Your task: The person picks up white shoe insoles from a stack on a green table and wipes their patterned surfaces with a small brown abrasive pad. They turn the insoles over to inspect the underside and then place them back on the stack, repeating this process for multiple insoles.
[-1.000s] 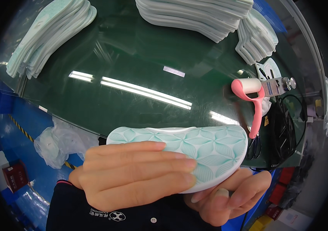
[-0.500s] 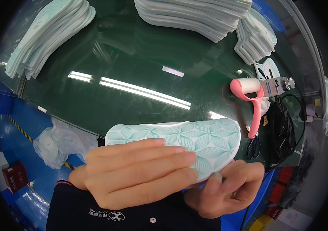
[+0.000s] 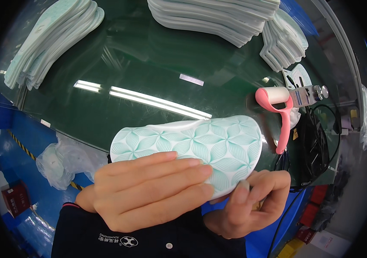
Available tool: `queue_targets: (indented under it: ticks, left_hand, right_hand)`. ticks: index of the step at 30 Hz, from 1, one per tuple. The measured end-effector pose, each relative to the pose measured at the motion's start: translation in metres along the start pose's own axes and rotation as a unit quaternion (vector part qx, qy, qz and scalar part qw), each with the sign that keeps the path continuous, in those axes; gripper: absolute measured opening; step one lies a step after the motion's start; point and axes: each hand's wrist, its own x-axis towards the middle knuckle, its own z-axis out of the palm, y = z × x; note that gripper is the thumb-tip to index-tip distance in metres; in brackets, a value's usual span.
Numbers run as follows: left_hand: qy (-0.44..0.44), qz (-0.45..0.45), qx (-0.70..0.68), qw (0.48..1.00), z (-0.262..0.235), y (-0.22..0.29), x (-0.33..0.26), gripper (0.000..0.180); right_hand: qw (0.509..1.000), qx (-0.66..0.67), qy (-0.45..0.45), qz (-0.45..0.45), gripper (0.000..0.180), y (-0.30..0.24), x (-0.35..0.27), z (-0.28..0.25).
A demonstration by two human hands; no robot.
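A white insole (image 3: 192, 137) with a green leaf-petal pattern is held up over the near edge of the table, patterned face toward me. Across its lower left part lie the straight, close-set fingers of my left hand (image 3: 153, 191); that thumb is hidden, apparently behind the insole. At the insole's lower right edge, my right hand (image 3: 252, 204) has its fingers curled in and pinches the rim between thumb and fingers. The insole's back side is out of sight.
Stacks of insoles stand at the far left (image 3: 54, 41), far middle (image 3: 213, 19) and far right (image 3: 284, 41) of the green table (image 3: 127, 64). At right are a pink-handled lint roller (image 3: 284, 124), a clear bottle (image 3: 304, 95), scissors (image 3: 282, 162) and a black cable (image 3: 338, 124).
The insole has tipped upward and slightly left, so more of its patterned face shows. Both hands keep their hold and have shifted only a little to the left.
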Motion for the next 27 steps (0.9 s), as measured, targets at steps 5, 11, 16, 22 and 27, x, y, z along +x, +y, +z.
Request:
queue_targets:
  ticks: [5,11,16,22,27]
  left_hand:
    - [0.055,-0.010,0.032,0.998,0.007,0.002,0.001,0.012]
    - [0.142,-0.004,0.035,0.989,0.020,0.002,0.002,0.015]
    - [0.098,0.012,0.035,0.994,0.014,0.000,0.002,0.016]
    - [0.030,0.017,0.028,0.999,0.008,-0.004,0.000,0.016]
    - [-0.019,-0.044,-0.051,0.998,-0.008,-0.004,-0.002,0.019]
  right_hand:
    - [0.989,-0.051,-0.137,-0.015,0.025,-0.002,-0.002,-0.005]
    - [0.991,-0.067,-0.111,-0.043,0.025,-0.002,0.002,-0.006]
    - [1.000,-0.014,0.024,-0.004,0.026,-0.001,0.000,0.000]
    - [0.984,-0.156,-0.080,-0.028,0.024,-0.005,0.005,-0.002]
    - [0.999,0.009,0.039,-0.003,0.023,-0.004,0.013,-0.013]
